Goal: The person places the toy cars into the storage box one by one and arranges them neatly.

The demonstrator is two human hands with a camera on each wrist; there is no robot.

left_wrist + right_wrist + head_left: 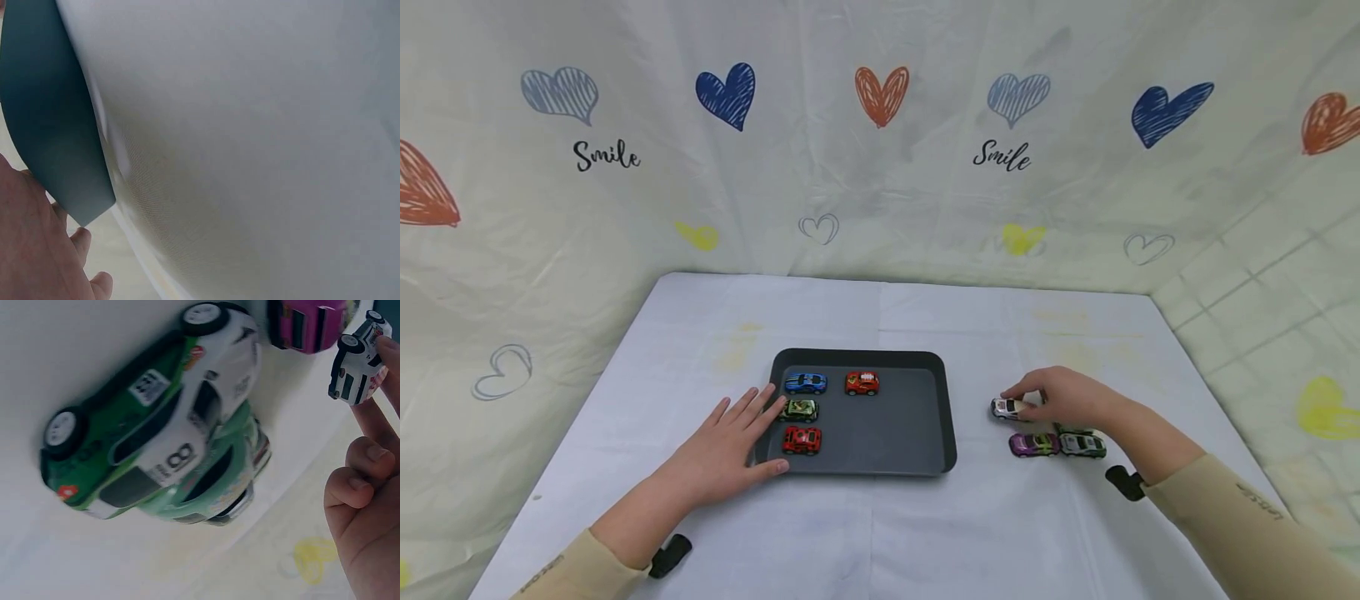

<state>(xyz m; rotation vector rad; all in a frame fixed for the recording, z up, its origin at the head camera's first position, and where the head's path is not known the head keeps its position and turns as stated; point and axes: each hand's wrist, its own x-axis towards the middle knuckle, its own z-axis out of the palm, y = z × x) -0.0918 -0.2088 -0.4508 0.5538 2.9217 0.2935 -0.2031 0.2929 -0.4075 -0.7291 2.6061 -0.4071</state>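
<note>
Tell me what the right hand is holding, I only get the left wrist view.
Observer: The right hand pinches a white toy car.
Operator: Copy. What's in the tray?
Observer: Four toy cars: a blue car, a green car and a red car along its left side, plus a second red car farther right, near the far edge.
Operator: Any number readable on a car outside it?
Observer: Yes, the right wrist view shows an 8 on the green-and-white car.
</note>
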